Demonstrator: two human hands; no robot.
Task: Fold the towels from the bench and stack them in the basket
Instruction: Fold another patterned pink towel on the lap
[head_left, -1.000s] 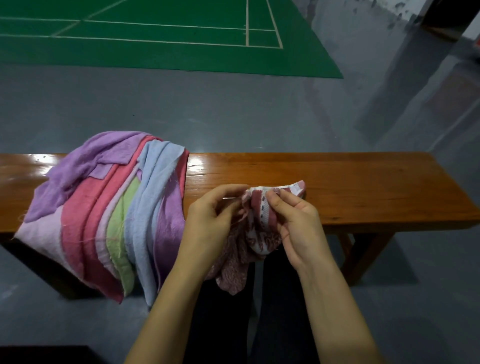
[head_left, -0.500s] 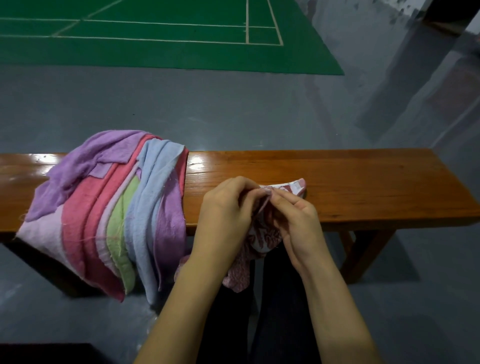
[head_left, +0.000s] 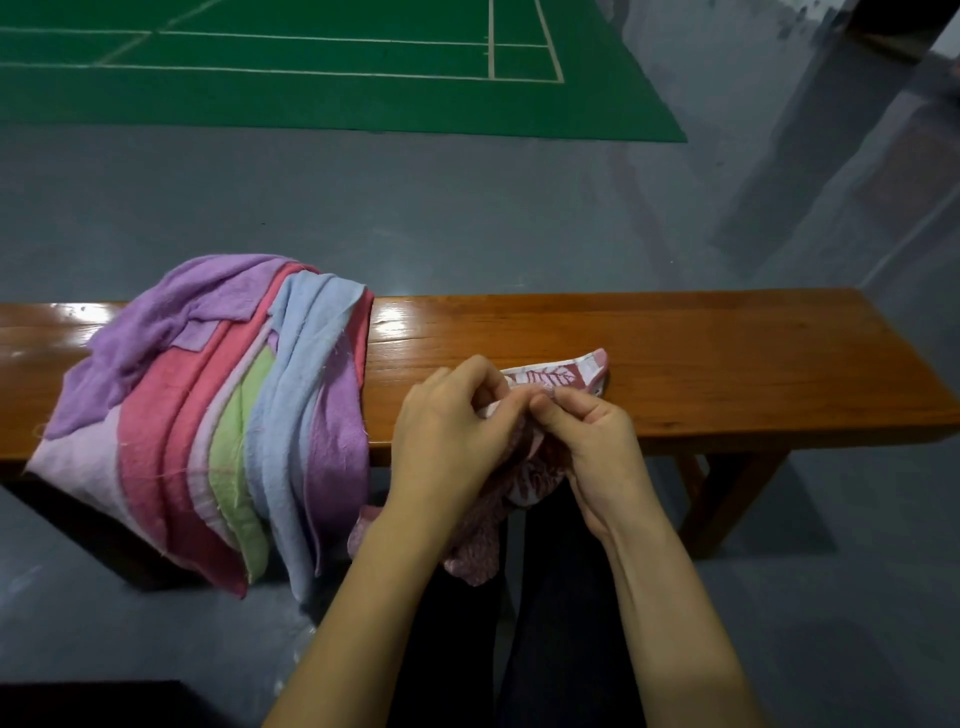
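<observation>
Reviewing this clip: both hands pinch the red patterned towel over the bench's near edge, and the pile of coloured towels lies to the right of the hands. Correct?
Not quite. In the head view the pile of coloured towels lies to the left of the hands, draped over the bench. The rest holds: the left hand and right hand both pinch the red patterned towel at the near edge.

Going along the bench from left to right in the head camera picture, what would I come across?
Pile of coloured towels → left hand → right hand, both gripping a red patterned towel → bare bench top.
</observation>
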